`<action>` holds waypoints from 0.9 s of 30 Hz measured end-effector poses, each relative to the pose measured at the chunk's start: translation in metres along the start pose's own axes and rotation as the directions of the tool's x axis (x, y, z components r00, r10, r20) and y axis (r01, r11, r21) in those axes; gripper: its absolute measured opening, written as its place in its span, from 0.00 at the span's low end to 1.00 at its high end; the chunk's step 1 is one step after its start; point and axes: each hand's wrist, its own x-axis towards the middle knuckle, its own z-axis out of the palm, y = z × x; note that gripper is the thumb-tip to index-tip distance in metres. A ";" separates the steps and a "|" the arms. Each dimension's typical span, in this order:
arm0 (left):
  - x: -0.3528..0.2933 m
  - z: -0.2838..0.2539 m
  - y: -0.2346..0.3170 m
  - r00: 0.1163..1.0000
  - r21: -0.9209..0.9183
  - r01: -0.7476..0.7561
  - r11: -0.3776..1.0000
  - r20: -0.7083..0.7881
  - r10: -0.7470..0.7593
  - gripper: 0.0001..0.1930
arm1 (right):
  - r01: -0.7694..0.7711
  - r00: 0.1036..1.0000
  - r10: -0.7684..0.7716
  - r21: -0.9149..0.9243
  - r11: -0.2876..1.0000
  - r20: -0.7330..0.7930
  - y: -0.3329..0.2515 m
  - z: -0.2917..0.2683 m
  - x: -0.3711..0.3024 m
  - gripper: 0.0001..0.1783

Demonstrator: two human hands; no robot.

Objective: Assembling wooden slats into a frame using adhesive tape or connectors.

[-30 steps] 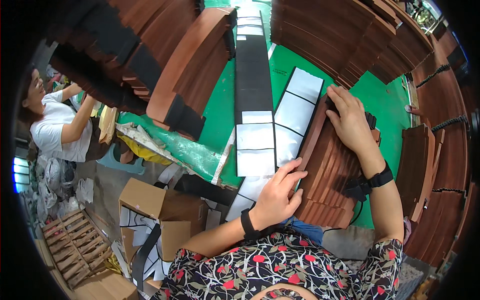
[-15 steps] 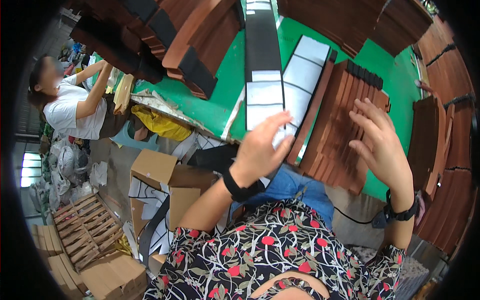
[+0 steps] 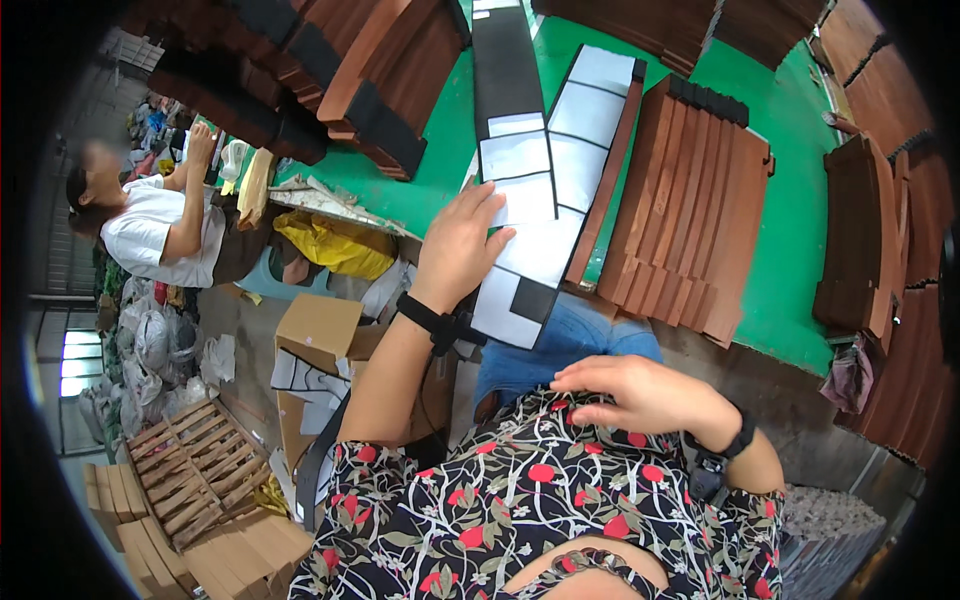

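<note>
The person's left hand (image 3: 458, 245) lies at the near end of a long black strip (image 3: 507, 75) backed with white panels, its fingertips on the left edge of the last white panels. Its fingers lie close together, and the thumb stands apart from them.

The black strip runs from the far side of the green tabletop (image 3: 785, 240) toward the near edge, and its near end overlaps a second, white-panelled strip (image 3: 590, 105) crossed by black lines. That strip lies aslant and reaches out past the near edge of the tabletop, over the person's jeans (image 3: 590, 340); a dark patch shows near its near end.

The right hand (image 3: 640, 393) is in front of the patterned shirt (image 3: 500, 490), clear of the near edge. Its fingers are stretched out side by side, the thumb apart, with nothing seen between them.

Just right of the white-panelled strip stands a narrow brown board (image 3: 608, 185), and beside it a row of brown boards (image 3: 680, 210) with black far ends reaches to the near edge. Another brown stack (image 3: 395, 75) stands toward the left edge.

Off the left part of the near edge, an open cardboard box (image 3: 318, 322) holds more panelled strips. A co-worker (image 3: 165, 235) in a white top is at the left.
</note>
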 end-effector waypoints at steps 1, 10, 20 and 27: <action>0.000 -0.002 0.002 1.000 0.036 -0.012 0.999 -0.016 0.012 0.18 | 0.002 0.999 -0.003 -0.038 0.999 -0.034 0.011 0.003 0.004 0.26; -0.001 0.015 -0.011 0.962 0.030 0.020 0.999 -0.274 -0.011 0.08 | -0.035 0.971 0.047 0.059 0.998 -0.233 0.051 0.013 0.034 0.34; -0.049 -0.019 -0.045 0.906 0.139 0.200 0.970 -0.402 -0.130 0.09 | 0.033 0.925 0.200 0.595 0.803 -0.322 0.062 0.036 0.077 0.28; -0.080 -0.029 0.022 0.850 -0.554 0.435 0.710 -0.007 -0.526 0.18 | 0.165 0.897 0.160 0.646 0.745 -0.413 0.043 0.043 0.077 0.10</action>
